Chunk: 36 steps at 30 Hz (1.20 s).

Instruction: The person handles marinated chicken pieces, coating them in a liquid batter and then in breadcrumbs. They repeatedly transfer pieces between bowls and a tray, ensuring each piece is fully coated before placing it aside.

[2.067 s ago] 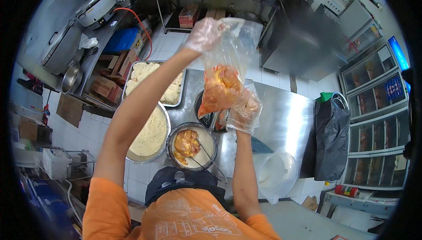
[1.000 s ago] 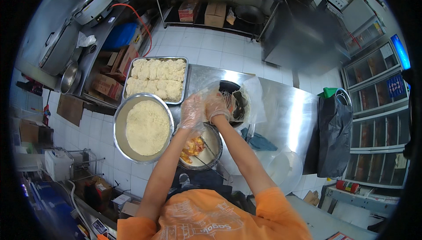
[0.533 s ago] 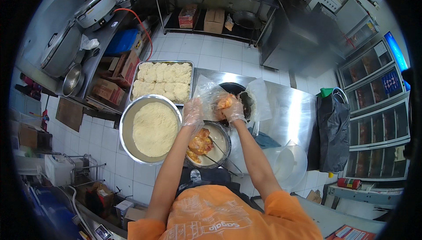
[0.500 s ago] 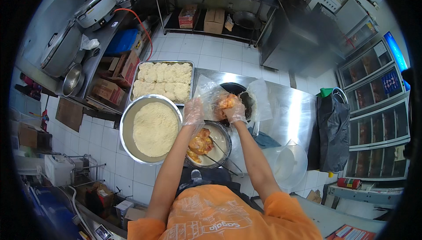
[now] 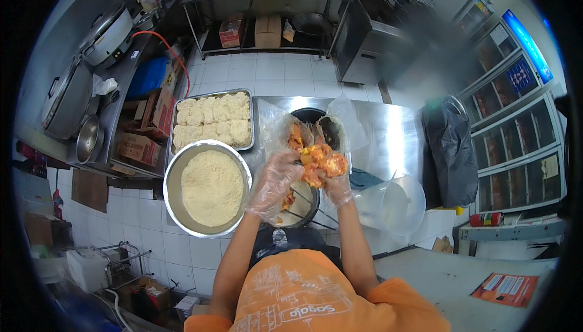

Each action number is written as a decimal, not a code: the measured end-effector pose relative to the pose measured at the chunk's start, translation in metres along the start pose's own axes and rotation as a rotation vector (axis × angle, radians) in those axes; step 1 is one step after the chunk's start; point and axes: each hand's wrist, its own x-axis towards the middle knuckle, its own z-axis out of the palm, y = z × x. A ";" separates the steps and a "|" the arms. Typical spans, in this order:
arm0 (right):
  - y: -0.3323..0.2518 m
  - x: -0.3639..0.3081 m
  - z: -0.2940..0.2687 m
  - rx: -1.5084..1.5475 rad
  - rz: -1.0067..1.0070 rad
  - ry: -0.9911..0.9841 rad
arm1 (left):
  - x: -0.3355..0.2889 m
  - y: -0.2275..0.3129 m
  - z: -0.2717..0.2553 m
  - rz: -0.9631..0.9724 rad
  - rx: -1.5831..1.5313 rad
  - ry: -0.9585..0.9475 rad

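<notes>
Head: left hand (image 5: 273, 180) partly hides batter bowl (image 5: 316, 203) near crumb basin (image 5: 174, 192).

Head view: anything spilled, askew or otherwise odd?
No spill or damage stands out on the steel table or around the marinated chicken in the right hand. The one oddity is a hazy grey blur at upper right, partly over the steel appliance; it hides detail there, possibly a lens smudge.

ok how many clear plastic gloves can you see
2: one clear glove on the left hand, beside the orange-coated meat, and one on the right hand, which holds that meat. Others may be hidden elsewhere.
</notes>
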 end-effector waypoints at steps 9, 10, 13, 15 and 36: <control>0.038 -0.055 0.024 -0.095 0.037 0.119 | -0.036 -0.035 -0.036 -0.261 0.253 -0.091; 0.040 -0.058 0.026 -0.028 -0.007 0.101 | -0.038 -0.037 -0.039 -0.223 0.310 -0.111; 0.045 -0.065 0.030 0.042 0.026 0.172 | -0.038 -0.040 -0.045 -0.141 0.355 -0.208; 0.046 -0.065 0.031 0.037 0.014 0.164 | -0.040 -0.037 -0.048 -0.236 0.270 -0.241; 0.037 -0.066 0.041 0.237 0.000 0.167 | -0.050 -0.006 -0.052 -0.249 0.273 -0.207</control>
